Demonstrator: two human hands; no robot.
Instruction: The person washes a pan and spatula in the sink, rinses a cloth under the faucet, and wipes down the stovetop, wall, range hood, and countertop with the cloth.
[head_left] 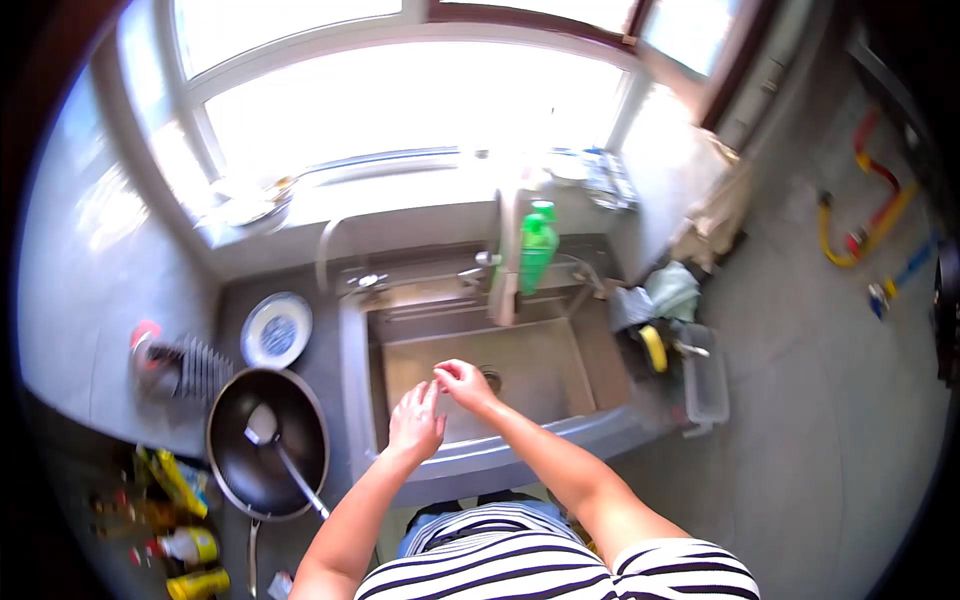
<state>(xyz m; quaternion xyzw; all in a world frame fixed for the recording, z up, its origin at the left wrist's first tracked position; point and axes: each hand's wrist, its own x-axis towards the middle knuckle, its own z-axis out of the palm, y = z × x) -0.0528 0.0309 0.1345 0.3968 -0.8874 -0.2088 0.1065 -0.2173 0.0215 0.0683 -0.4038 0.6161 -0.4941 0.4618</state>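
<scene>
Bare left hand [415, 424] over the sink [540, 362], fingers [430, 396] extended, right hand [464, 386] just beside it, fingers curled toward the left's fingertips, forearms [545, 447] angled inward across the sink's near rim

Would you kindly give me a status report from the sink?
Left hand, right hand close together over sink; nothing visibly held. Wok left of sink, clear of hands.

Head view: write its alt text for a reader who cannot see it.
The left hand and right hand of a person in a striped shirt are held close together over a metal sink. A green bottle stands by the tap; to the left, a dark pan holding a spatula sits near a blue-and-white dish.
</scene>
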